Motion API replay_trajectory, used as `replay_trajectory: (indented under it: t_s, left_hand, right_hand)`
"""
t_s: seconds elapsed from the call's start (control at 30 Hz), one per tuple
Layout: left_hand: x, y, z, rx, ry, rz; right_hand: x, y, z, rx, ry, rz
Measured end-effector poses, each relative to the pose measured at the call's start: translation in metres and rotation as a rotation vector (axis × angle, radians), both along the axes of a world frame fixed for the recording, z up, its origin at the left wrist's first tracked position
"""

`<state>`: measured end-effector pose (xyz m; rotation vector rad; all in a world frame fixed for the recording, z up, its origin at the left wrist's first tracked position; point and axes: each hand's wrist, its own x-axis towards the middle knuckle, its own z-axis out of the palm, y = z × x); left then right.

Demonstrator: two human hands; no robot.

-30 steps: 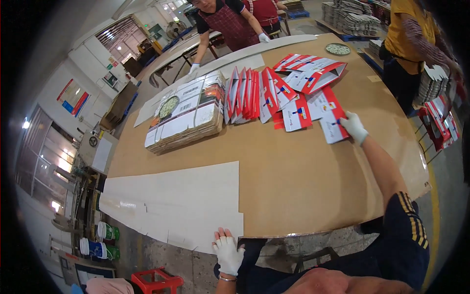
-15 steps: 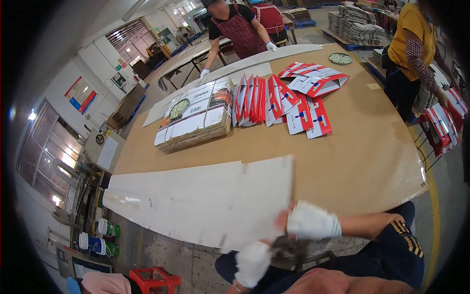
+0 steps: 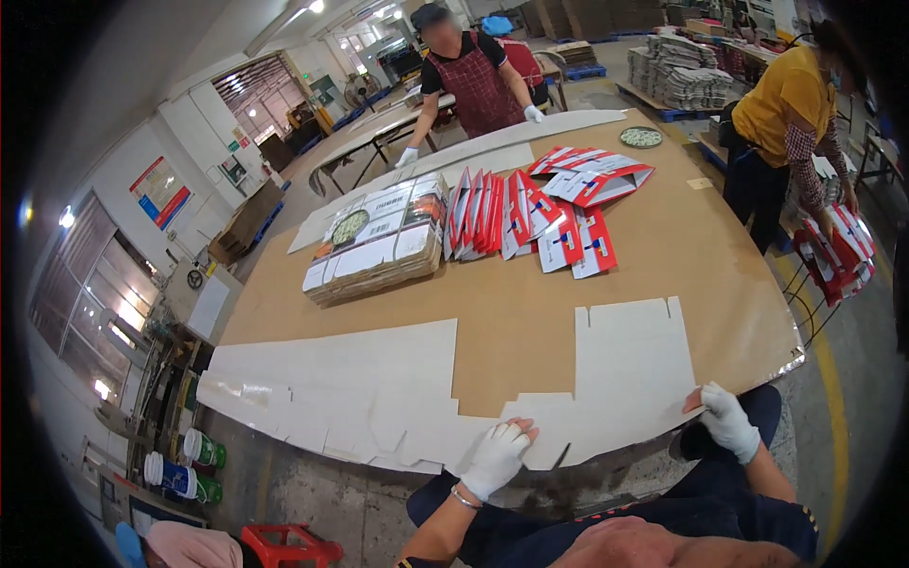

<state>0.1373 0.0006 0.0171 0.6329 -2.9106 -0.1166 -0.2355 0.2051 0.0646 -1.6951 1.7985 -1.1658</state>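
Observation:
A white cardboard blank (image 3: 625,379) with cut notches and a raised square panel lies along the near right table edge. My left hand (image 3: 494,459), in a white glove with bare fingertips, closes on its near edge, fingers on top. At its right end my right hand (image 3: 727,419), gloved the same way, pinches the edge between thumb and fingers. Left of it spreads more white cardboard (image 3: 331,393), with stepped cut edges showing along the front; where the pieces meet or overlap is hard to tell.
On the brown tabletop (image 3: 530,322) sit a strapped stack of printed cartons (image 3: 379,237), several red-and-white folded packages (image 3: 483,213) and a round plate-like piece (image 3: 641,137). A co-worker (image 3: 473,85) handles white board opposite. Another person (image 3: 776,114) stands right. A red stool (image 3: 294,546) is lower left.
The blurred white board has come down flat and shifted right, showing its notched outline. My right hand has moved right to its end; my left hand has moved up slightly onto its near edge.

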Motion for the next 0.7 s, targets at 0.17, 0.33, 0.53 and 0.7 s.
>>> replay_trajectory:
  t_s: [0.17,0.33,0.53,0.7]
  left_hand:
    - [-0.04,0.001,0.003,0.362,0.278,-0.043]
    - [-0.082,0.026,-0.005,0.117,0.29,0.394]
    - [-0.111,0.043,-0.02,0.367,0.328,-0.255]
    - [-0.152,0.044,-0.058,0.388,0.541,0.187]
  right_hand:
    - [-0.032,0.032,-0.03,-0.083,0.31,-0.23]
    - [-0.017,0.043,-0.037,-0.089,0.49,-0.23]
    - [-0.012,0.036,-0.046,-0.13,0.229,-0.433]
    - [-0.007,0.014,-0.065,0.101,-0.01,-0.732]
